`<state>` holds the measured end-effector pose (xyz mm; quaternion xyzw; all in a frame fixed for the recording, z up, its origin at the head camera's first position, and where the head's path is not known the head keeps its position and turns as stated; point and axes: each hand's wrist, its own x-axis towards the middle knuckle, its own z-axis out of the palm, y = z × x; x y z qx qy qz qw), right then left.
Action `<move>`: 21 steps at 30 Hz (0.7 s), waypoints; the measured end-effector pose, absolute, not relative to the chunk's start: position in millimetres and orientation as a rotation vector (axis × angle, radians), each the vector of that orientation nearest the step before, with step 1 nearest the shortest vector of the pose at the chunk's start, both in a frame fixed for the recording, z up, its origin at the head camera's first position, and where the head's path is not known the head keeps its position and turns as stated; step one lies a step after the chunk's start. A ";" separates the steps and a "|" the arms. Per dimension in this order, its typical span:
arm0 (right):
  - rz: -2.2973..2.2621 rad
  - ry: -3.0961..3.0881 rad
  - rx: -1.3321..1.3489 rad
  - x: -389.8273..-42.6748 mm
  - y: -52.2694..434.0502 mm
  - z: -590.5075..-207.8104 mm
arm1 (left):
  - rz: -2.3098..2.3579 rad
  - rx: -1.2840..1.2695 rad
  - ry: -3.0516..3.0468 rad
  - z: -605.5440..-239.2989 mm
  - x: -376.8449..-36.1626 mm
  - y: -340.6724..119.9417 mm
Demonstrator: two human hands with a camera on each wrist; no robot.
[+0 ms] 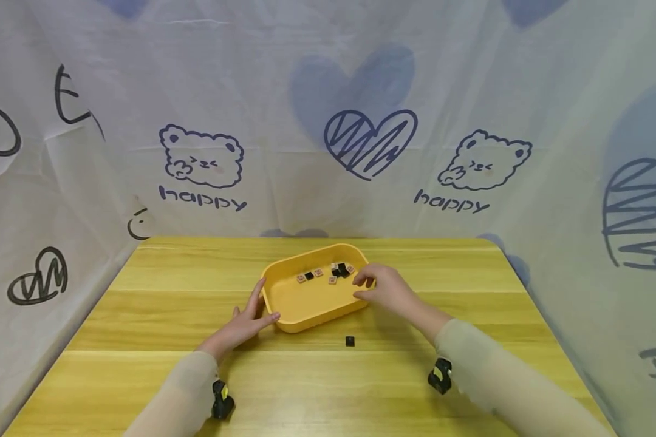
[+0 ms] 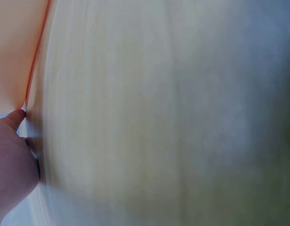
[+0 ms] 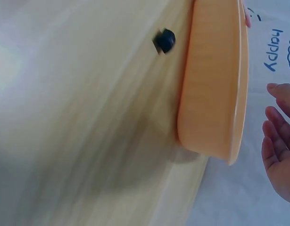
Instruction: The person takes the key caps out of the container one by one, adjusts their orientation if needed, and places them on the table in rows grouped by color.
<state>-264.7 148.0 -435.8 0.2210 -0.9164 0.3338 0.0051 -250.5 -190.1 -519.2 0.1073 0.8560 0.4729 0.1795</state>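
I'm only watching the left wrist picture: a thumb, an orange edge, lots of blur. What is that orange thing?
Observer: A shallow yellow tray on a wooden table. The left hand rests flat against its near corner.
Operator: Is anything in it?
Observer: Yes, small square tiles, some black and some tan, lie loose along its far side.
Operator: Where's the other hand?
Observer: The right hand is at the tray's right rim, fingers loosely curled, holding nothing I can see.
Operator: Anything outside the tray?
Observer: One black tile lies alone on the table, just in front of the tray.
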 end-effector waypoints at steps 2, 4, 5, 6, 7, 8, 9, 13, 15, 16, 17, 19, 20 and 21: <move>1.021 -2.885 0.700 -271.7 145.8 -433.9 | 1.341 0.309 2.419 -520.0 -250.9 -190.6; 0.989 -2.914 0.706 -278.5 143.1 -433.3 | 1.345 0.317 2.421 -520.5 -251.0 -191.0; 0.978 -2.933 0.707 -281.7 141.5 -433.4 | 1.350 0.320 2.420 -520.4 -250.9 -191.0; 0.961 -2.952 0.710 -284.9 139.8 -433.6 | 1.355 0.328 2.419 -520.7 -251.0 -190.9; 0.942 -2.971 0.710 -288.0 138.6 -433.7 | 1.357 0.335 2.420 -521.7 -251.4 -190.8; 0.920 -2.990 0.712 -291.2 137.3 -434.3 | 1.363 0.344 2.419 -521.3 -251.2 -190.2; 0.900 -3.007 0.715 -294.5 136.1 -435.1 | 1.362 0.350 2.422 -520.8 -251.0 -189.7; 0.856 -3.054 0.733 -308.0 132.4 -438.6 | 1.363 0.356 2.427 -522.5 -251.8 -189.4; 0.852 -3.068 0.751 -314.6 131.2 -441.0 | 1.358 0.347 2.427 -522.9 -252.0 -189.7; 0.852 -3.073 0.762 -317.7 130.5 -441.9 | 1.358 0.344 2.427 -523.7 -252.3 -189.9; 0.847 -3.076 0.774 -320.6 129.7 -442.8 | 1.353 0.344 2.431 -524.0 -252.4 -190.1; 0.828 -3.087 0.793 -326.1 127.9 -444.4 | 1.346 0.343 2.435 -524.3 -252.2 -190.4; 0.814 -3.094 0.801 -328.4 126.9 -444.7 | 1.344 0.344 2.438 -524.1 -251.9 -190.7; 0.808 -3.102 0.806 -330.6 126.1 -445.0 | 1.344 0.340 2.439 -524.0 -251.5 -190.8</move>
